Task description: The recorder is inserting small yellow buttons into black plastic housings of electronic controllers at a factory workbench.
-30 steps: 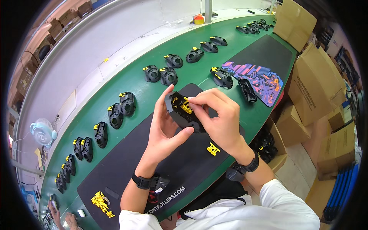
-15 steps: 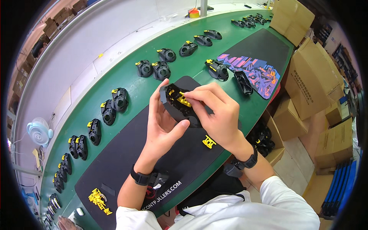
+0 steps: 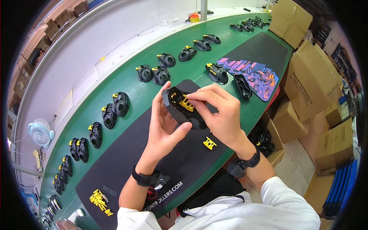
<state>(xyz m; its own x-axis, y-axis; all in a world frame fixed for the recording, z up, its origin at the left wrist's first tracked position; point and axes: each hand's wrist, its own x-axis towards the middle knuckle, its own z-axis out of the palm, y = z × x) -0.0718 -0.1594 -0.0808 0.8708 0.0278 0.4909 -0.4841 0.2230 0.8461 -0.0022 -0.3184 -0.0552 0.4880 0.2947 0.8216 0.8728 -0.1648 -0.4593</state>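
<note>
My left hand (image 3: 163,122) is wrapped round a black hollow plastic shell (image 3: 176,113), tilted so its inside faces me. Inside it sits a yellow plastic clip piece (image 3: 186,103), and my right hand (image 3: 220,111) pinches its upper edge between thumb and fingertips. Below my right hand, another yellow clip piece (image 3: 209,143) lies on the black mat (image 3: 134,161). A pile of yellow pieces (image 3: 100,202) rests at the mat's near left end. Straps with small dark devices circle both my wrists.
Black shells with yellow tabs (image 3: 95,135) stand in a curved row along the green table (image 3: 134,97). A patterned mat (image 3: 257,76), an upturned black shell (image 3: 242,85) and cardboard boxes (image 3: 312,82) are at the right. Another person's hand (image 3: 67,225) shows at the lower left.
The yellow clip piece in the shell has turned more toward me under my right fingertips. Both hands have stayed at nearly the same place.
</note>
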